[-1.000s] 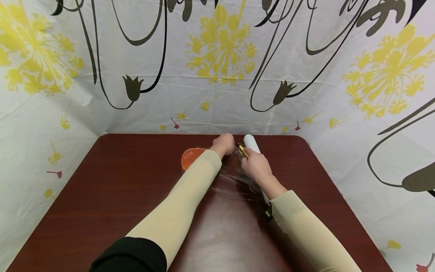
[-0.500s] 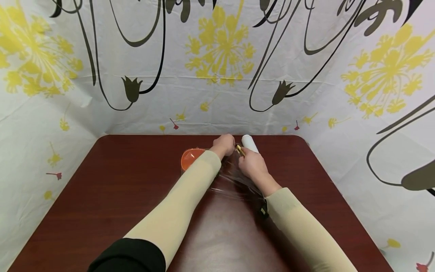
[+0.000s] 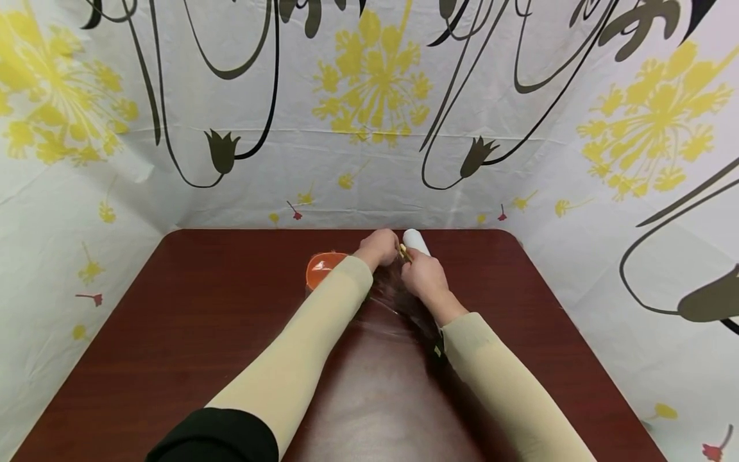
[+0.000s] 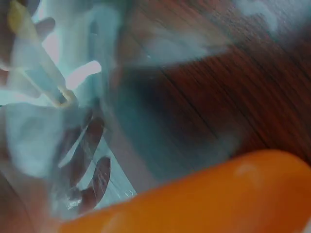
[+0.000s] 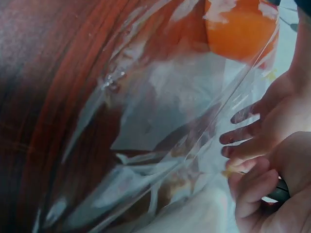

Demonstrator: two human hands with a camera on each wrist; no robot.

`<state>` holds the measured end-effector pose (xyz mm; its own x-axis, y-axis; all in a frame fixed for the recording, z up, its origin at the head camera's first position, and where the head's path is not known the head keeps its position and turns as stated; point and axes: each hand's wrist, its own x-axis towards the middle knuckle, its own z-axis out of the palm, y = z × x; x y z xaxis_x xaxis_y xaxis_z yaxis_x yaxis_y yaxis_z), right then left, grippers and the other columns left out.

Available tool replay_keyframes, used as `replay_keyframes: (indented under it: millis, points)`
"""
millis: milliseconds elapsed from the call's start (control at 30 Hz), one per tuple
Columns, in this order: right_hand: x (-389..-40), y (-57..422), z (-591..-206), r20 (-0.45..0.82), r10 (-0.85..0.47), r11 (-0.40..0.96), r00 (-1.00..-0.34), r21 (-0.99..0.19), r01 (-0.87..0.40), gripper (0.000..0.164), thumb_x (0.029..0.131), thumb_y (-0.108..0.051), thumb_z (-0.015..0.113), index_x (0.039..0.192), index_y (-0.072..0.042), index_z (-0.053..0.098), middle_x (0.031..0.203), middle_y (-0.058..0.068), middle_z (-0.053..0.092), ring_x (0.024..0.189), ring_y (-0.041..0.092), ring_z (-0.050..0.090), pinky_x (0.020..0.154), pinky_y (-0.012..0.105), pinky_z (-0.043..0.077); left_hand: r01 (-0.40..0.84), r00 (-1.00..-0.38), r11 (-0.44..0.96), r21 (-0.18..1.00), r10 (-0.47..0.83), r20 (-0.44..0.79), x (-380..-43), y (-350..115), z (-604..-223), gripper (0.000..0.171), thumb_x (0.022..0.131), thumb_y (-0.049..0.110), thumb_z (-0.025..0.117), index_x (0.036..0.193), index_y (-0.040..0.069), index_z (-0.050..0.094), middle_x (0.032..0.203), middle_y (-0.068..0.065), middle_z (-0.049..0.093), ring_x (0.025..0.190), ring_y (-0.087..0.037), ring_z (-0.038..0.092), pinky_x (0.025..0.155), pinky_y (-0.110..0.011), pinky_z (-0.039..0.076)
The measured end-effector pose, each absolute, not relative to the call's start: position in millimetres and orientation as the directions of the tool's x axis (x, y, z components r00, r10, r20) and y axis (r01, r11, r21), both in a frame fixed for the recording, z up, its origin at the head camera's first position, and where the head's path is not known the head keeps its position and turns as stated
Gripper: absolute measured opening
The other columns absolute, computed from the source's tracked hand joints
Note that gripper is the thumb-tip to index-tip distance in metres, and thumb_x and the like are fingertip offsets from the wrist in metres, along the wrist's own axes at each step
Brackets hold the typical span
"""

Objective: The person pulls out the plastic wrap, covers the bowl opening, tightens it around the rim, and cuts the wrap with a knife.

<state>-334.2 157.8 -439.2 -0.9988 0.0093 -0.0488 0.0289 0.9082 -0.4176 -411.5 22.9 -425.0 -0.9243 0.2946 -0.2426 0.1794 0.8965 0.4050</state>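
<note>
Clear cling film (image 3: 388, 307) stretches between the orange bowl (image 3: 321, 269) and a white roll (image 3: 416, 242) near the table's far edge. My left hand (image 3: 379, 246) is just right of the bowl and holds the film; in the right wrist view, several of its fingers (image 5: 243, 133) spread behind the sheet. My right hand (image 3: 424, 277) grips a yellow utility knife (image 3: 406, 254), its tip close beside my left hand. Seen from the left wrist, the knife (image 4: 41, 56) lies against the film by the left fingers. My left sleeve hides part of the bowl.
The dark red-brown wooden table (image 3: 231, 301) reaches to a patterned cloth (image 3: 358, 179) hanging behind it and along both sides. A small black device (image 3: 437, 350) sits below my right wrist.
My right hand and the knife have moved slightly left, closer to my left hand. The white roll has shifted left too. My left hand stays nearly in place.
</note>
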Motion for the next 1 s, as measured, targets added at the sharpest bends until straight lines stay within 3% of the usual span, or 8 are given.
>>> replay_keyframes:
  millis: [133,300,367,467,533,733,867,1000]
  points:
    - [-339.0,167.0,-439.2,-0.031,0.006,0.903,-0.999,-0.429,0.019,0.057,0.11,-0.022,0.047,0.167,-0.021,0.048,0.137,0.022,0.074,0.076,0.031,0.063,0.064,0.039,0.047,0.156,-0.919,0.871,0.465,0.3,-0.254,-416.2,24.0,-425.2,0.024,0.112,0.014,0.051,0.092,0.013,0.064,0.082,-0.001,0.055,0.073,-0.017,0.047,0.068,-0.033,0.043]
    - [-339.6,177.9,-430.3,-0.028,-0.039,0.888,-0.999,-0.46,-0.022,0.056,0.109,-0.025,0.047,0.165,-0.022,0.052,0.13,0.021,0.076,0.063,0.023,0.052,0.057,0.035,0.043,0.097,-0.945,0.841,0.533,0.247,-0.217,-453.3,14.5,-452.2,0.027,0.109,0.021,0.056,0.085,0.017,0.067,0.09,0.0,0.065,0.082,-0.02,0.058,0.077,-0.039,0.053]
    - [-340.4,181.2,-425.9,-0.037,-0.05,0.885,-0.998,-0.464,-0.027,0.055,0.109,-0.028,0.048,0.164,-0.023,0.054,0.132,0.019,0.075,0.061,0.022,0.049,0.056,0.034,0.043,0.109,-0.955,0.82,0.563,0.244,-0.171,-483.3,8.5,-483.9,0.037,0.105,0.024,0.058,0.069,0.021,0.057,0.071,0.004,0.054,0.066,-0.016,0.048,0.065,-0.037,0.047]
    - [-341.0,185.9,-420.4,-0.06,-0.068,0.89,-0.996,-0.455,-0.034,0.053,0.11,-0.031,0.049,0.162,-0.023,0.056,0.118,0.017,0.075,0.062,0.021,0.048,0.056,0.033,0.042,0.12,-0.961,0.827,0.549,0.236,-0.146,-472.6,2.6,-475.8,0.033,0.104,0.022,0.059,0.072,0.019,0.066,0.076,0.004,0.065,0.069,-0.015,0.057,0.071,-0.036,0.054]
    - [-339.7,187.8,-416.9,-0.063,-0.09,0.897,-0.994,-0.439,-0.053,0.053,0.11,-0.032,0.05,0.161,-0.022,0.057,0.107,0.016,0.074,0.065,0.021,0.048,0.059,0.034,0.042,0.133,-0.959,0.827,0.546,0.247,-0.14,-496.6,0.6,-499.7,0.039,0.101,0.023,0.059,0.062,0.023,0.058,0.061,0.007,0.053,0.057,-0.013,0.046,0.065,-0.036,0.049]
    - [-335.1,186.1,-403.7,-0.071,-0.122,0.923,-0.99,-0.374,-0.087,0.05,0.108,-0.03,0.053,0.155,-0.014,0.06,0.103,0.016,0.075,0.068,0.023,0.054,0.061,0.036,0.044,0.095,-0.947,0.804,0.587,0.255,-0.196,-479.8,1.5,-480.6,0.042,0.105,0.016,0.052,0.063,0.018,0.054,0.062,0.0,0.049,0.063,-0.018,0.041,0.068,-0.038,0.044]
    - [-333.6,180.3,-397.5,-0.08,-0.106,0.935,-0.991,-0.347,-0.071,0.046,0.107,-0.028,0.055,0.15,-0.011,0.061,0.112,0.017,0.076,0.079,0.029,0.063,0.067,0.04,0.049,0.121,-0.954,0.808,0.576,0.256,-0.158,-438.1,1.0,-443.9,0.032,0.108,0.014,0.051,0.091,0.01,0.078,0.099,-0.005,0.075,0.087,-0.021,0.065,0.084,-0.038,0.057]
    - [-336.4,173.9,-398.5,-0.08,-0.1,0.943,-0.992,-0.326,-0.069,0.047,0.107,-0.026,0.055,0.151,-0.012,0.063,0.129,0.018,0.075,0.095,0.034,0.069,0.078,0.047,0.054,0.144,-0.957,0.809,0.569,0.26,-0.127,-406.1,-2.5,-422.1,0.034,0.113,0.016,0.05,0.123,0.008,0.081,0.134,-0.007,0.076,0.113,-0.022,0.071,0.102,-0.039,0.059]
